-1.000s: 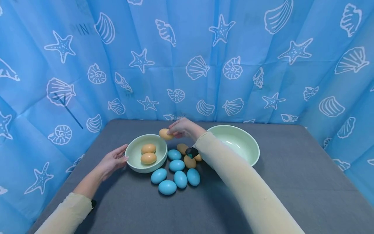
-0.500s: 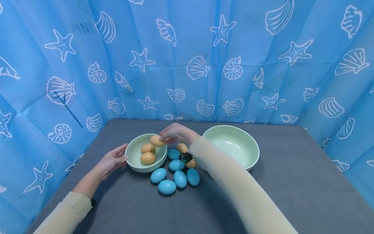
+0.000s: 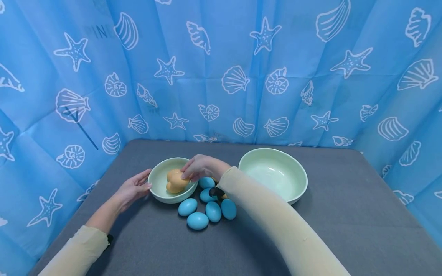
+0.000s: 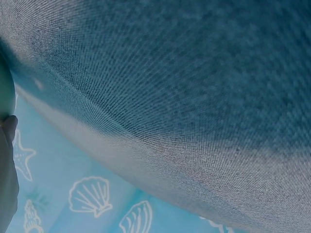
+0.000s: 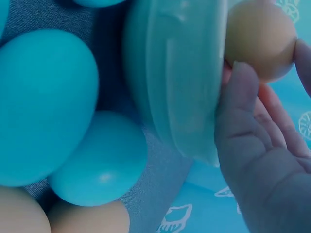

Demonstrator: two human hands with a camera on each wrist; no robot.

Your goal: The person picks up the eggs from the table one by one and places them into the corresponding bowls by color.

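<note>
My right hand (image 3: 202, 167) pinches an orange-tan egg (image 5: 262, 41) between thumb and fingers, inside the near-right rim of the small pale green bowl (image 3: 157, 178). Its fingertips overlap the other orange eggs (image 3: 173, 187) lying in that bowl, so their outlines merge in the head view. At the bowl's left side, my left hand (image 3: 132, 188) touches the outer wall with extended fingers, the thumb at the rim. In the left wrist view only part of this hand (image 4: 7, 179) shows at the left edge. Several blue eggs (image 3: 198, 221) lie on the cloth beside the bowl.
A larger pale green bowl (image 3: 272, 165) stands to the right, behind my right forearm. A few orange-tan eggs (image 5: 90, 218) lie next to the blue ones, mostly hidden under my wrist in the head view. A blue shell-print curtain (image 3: 221, 69) hangs behind the grey-covered table (image 3: 345, 214).
My right hand has carried the orange-tan egg left and down, from beside the small bowl's rim to in among the eggs inside it. My left hand stays at the bowl.
</note>
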